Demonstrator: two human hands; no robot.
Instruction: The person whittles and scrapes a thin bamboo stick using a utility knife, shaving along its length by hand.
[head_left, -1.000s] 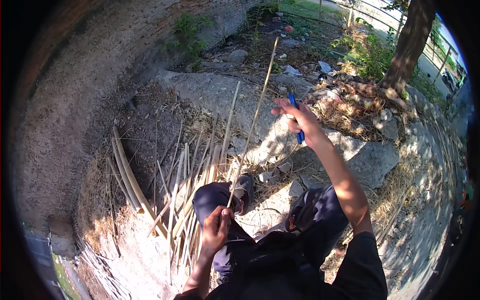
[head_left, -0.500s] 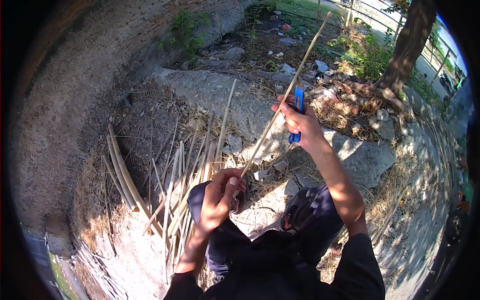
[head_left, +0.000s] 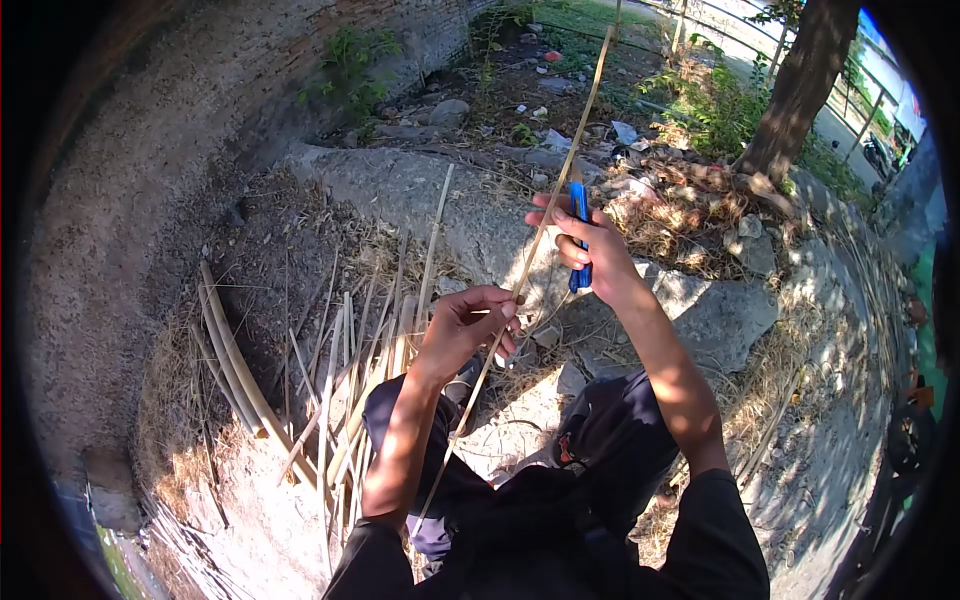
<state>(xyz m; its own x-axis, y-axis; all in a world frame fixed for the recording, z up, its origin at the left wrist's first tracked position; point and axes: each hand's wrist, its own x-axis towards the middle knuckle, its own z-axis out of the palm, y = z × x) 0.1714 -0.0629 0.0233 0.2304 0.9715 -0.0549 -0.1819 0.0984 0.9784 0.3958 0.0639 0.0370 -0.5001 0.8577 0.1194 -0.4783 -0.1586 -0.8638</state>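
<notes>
A long thin bamboo strip (head_left: 588,105) slants from the upper right down across my lap. Pinched around its middle are the thumb and fingers of my left hand (head_left: 462,332). My right hand (head_left: 600,250) is closed around a blue utility knife (head_left: 580,225), its blade pointing up. The strip runs past the fingers of that hand, close beside the knife. Whether the blade touches the strip, I cannot tell.
Several bamboo strips (head_left: 332,400) lie in a loose pile to the left, with thicker curved bamboo pieces (head_left: 235,350) beyond them. Ahead is a large grey rock slab (head_left: 385,195). A tree trunk (head_left: 805,90) rises at the upper right, and a rough wall (head_left: 130,230) stands at the left.
My left hand has moved up and right, nearer my right hand. More of the strip now hangs below it, over my lap. The knife stays in my right hand.
</notes>
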